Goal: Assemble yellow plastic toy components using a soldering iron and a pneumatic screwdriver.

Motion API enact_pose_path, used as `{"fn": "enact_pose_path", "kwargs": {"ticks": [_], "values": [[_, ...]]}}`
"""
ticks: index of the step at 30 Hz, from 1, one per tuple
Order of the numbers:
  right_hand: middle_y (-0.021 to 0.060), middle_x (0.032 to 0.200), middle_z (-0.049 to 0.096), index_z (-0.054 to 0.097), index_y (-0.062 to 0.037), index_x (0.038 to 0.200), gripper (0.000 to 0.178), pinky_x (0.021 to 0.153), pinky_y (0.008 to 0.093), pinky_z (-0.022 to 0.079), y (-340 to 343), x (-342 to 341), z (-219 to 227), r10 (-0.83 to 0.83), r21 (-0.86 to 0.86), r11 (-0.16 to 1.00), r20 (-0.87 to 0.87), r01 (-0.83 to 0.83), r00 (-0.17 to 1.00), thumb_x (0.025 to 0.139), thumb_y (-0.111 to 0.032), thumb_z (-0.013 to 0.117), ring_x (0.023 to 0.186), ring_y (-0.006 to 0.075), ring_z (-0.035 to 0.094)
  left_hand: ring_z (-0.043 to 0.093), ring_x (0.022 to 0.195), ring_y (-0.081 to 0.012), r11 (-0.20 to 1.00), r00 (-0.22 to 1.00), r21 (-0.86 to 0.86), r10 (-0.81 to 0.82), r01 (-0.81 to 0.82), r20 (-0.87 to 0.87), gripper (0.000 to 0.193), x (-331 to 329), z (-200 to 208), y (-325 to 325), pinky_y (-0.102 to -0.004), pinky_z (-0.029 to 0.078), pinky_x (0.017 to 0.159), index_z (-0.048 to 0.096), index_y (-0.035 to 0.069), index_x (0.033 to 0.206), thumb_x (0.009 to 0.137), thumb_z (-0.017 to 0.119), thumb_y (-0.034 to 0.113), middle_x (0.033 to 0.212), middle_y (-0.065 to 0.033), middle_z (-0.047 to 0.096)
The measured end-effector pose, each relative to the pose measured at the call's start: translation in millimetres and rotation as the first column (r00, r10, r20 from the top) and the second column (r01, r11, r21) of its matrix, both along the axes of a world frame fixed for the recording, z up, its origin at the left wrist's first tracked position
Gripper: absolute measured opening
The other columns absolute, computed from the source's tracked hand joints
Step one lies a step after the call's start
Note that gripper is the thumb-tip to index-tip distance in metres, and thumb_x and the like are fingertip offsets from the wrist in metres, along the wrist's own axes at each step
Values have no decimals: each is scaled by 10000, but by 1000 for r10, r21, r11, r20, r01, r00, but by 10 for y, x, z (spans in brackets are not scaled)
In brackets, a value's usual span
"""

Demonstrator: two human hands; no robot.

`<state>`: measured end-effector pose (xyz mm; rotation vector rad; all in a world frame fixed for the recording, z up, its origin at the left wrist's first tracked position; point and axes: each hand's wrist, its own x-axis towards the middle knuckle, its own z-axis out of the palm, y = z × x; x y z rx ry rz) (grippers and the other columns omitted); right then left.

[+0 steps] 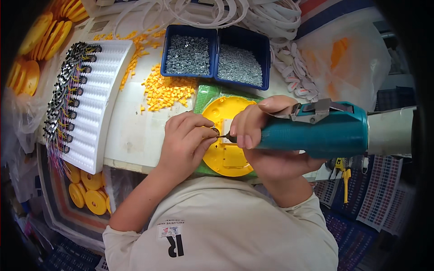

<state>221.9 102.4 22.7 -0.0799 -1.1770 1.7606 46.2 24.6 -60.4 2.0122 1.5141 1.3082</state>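
My right hand is wrapped round a teal electric screwdriver, held almost level with its bit pointing left. The bit's tip reaches a small dark round part at the left side of a round yellow plastic housing. Fingers of my left hand are pinched on that dark part; they partly hide it. The housing lies on a green mat at the table's near edge. Whether a screw sits under the bit is too small to tell.
Two blue bins of small metal pieces stand behind the housing. Small yellow plastic pieces lie loose beside them. At the left is a white ridged foam tray with wired black round parts. White rings and a plastic bag lie farther back.
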Motion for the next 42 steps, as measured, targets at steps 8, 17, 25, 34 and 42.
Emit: {"fn": "enact_pose_path", "kwargs": {"ticks": [8,17,25,34,42], "values": [[196,886,671,547,105,1335,875,845,373,508,-12,-6,53,2,39,999,3,-2,1000,932,-664,439,836,281,634,594,1176,-325,997,974,-82,21,-3,224,177,48,-35,-39,-442,435,1048,703,78,969,827,790,21,1134,-79,690],[75,749,629,587,-17,1353,999,750,390,508,-66,-111,188,-137,-32,990,70,140,988,899,-881,379,693,200,604,545,1255,-317,976,888,-212,49,55,458,110,115,-44,-78,-433,411,1101,693,76,996,905,750,52,1204,-95,663],[94,761,629,578,-18,1351,1028,786,395,492,-114,46,-38,-131,-91,986,111,141,985,878,-905,362,721,216,605,440,1423,-371,994,996,-106,-46,37,-77,440,-206,182,-120,-531,335,1164,710,95,1140,818,837,366,1412,-117,577],[107,801,636,569,-25,1354,1029,818,410,475,-184,6,-281,-96,-144,983,126,114,987,833,-899,420,759,221,600,343,1517,-375,975,924,-150,-204,163,-323,671,-296,87,-133,-559,294,1209,713,84,1217,742,831,543,1532,-116,512],[110,823,645,574,-20,1338,991,824,420,477,-150,8,-356,-85,-129,986,127,102,988,842,-869,447,770,222,606,343,1517,-375,975,926,-136,-211,176,-314,664,-293,61,-106,-554,296,1209,715,82,1203,742,825,548,1530,-119,511]]}}
